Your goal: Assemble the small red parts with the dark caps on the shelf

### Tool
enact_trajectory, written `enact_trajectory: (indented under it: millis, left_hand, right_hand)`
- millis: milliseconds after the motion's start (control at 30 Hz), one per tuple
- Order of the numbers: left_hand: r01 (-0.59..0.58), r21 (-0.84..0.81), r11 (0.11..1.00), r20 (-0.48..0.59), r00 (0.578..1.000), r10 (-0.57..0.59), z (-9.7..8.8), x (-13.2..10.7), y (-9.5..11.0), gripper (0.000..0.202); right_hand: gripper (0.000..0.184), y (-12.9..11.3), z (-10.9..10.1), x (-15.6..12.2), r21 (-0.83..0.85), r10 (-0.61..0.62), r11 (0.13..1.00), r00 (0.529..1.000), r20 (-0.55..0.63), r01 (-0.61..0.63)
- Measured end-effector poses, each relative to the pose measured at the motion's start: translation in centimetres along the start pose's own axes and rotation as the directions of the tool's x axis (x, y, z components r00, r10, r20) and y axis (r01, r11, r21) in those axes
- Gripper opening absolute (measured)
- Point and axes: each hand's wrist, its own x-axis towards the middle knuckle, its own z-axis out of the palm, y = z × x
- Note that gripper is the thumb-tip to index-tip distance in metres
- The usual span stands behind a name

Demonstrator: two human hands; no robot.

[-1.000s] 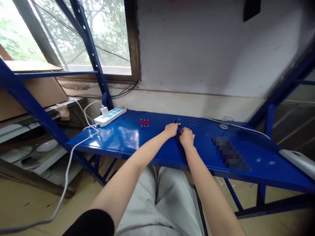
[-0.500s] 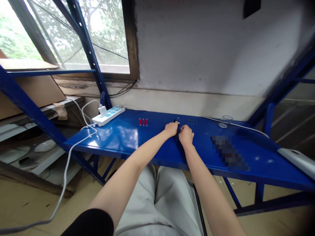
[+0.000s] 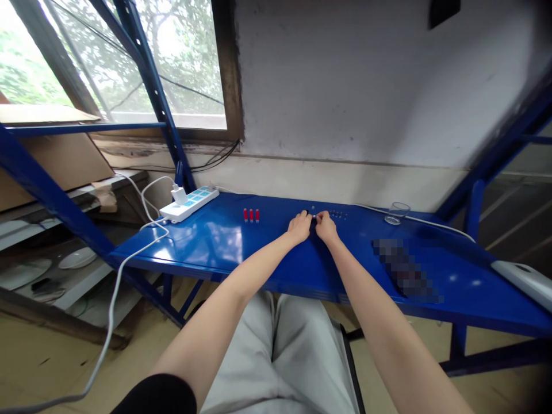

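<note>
- While both hands are working close together over the blue table (image 3: 207, 248), a small dark-and-silver piece (image 3: 314, 217) is sitting between their fingertips; too tiny for a surer name.
- Left hand (image 3: 298, 226): fingers are reaching its left side. Right hand (image 3: 326, 227): thumb and fingers are bending narrowly at its right side. Whether either is actually pinching it, cannot tell.
- Handling, my guess: piece is looking light and stiff, perhaps slick where it is shining; best taken by opposite sides, with fingertips only.
- Nearby: another tiny piece (image 3: 313, 207) is lying just behind; a cluster of small parts (image 3: 338, 215) is lying right of the right hand, likely easy to scatter.
- Three red cylinders (image 3: 251, 215) with paler ends are standing or lying in a row, well left of the left hand; pose unclear.
- Containers: a clear glass cup (image 3: 397, 213) is standing near the back edge, showing no contents I can make out. A cardboard box (image 3: 56, 167) is occupying the left shelf, its inside hidden.
</note>
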Motion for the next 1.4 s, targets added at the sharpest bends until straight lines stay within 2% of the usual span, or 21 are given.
enact_trajectory:
  millis: [100,267,433,600,767,933,1133,1267,1333,1400]
  left_hand:
    - [0.009,-0.008,1.0,-0.015,1.0,-0.01,0.1,-0.1,0.0,0.033]
    - [0.027,-0.06,0.998,-0.022,0.999,-0.028,0.0,-0.1,0.2,0.033]
    - [0.055,-0.126,0.991,-0.059,0.996,-0.063,0.2,-0.2,0.2,0.033]
    - [0.048,-0.147,0.988,-0.032,0.998,-0.053,0.4,0.1,0.2,0.027]
    - [0.026,-0.146,0.989,-0.032,0.999,-0.031,0.0,-0.1,0.3,0.026]
    - [-0.034,-0.098,0.995,-0.049,0.998,0.029,-0.6,-0.2,0.4,0.028]
    - [-0.134,0.035,0.99,0.047,0.99,0.132,-1.2,0.5,0.1,0.027]
    - [-0.17,-0.03,0.985,-0.05,0.984,0.169,-1.0,0.1,-0.8,0.021]
    - [-0.139,-0.124,0.983,-0.125,0.984,0.123,-0.9,-0.5,-1.4,0.017]
    - [-0.086,-0.272,0.958,-0.21,0.977,0.029,-1.0,-1.3,-2.0,0.014]
  right_hand:
    - [0.021,0.3,0.1,0.3,0.019,0.005,1.0,1.0,0.013,-0.005]
    - [0.02,0.3,0.3,0.3,0.115,0.022,0.993,0.999,-0.031,-0.018]
    - [0.019,-0.1,0.3,-0.4,0.143,0.063,0.988,0.996,-0.065,-0.053]
    - [0.016,0.1,0.6,-0.8,0.263,0.081,0.963,0.991,-0.111,-0.049]
    - [0.012,0.8,1.3,-0.8,0.429,0.082,0.903,0.987,-0.137,-0.016]
    - [0.009,1.2,1.9,-0.9,0.521,0.101,0.854,0.983,-0.156,-0.005]
    - [0.011,1.3,2.1,-1.0,0.711,0.156,0.703,0.98,-0.127,-0.019]
    - [0.012,1.2,1.9,-1.2,0.774,0.171,0.633,0.976,-0.135,-0.004]
    - [0.015,0.9,1.7,-1.3,0.789,0.165,0.613,0.971,-0.173,0.037]
    - [0.016,0.4,1.4,-1.5,0.771,0.146,0.628,0.958,-0.247,0.103]
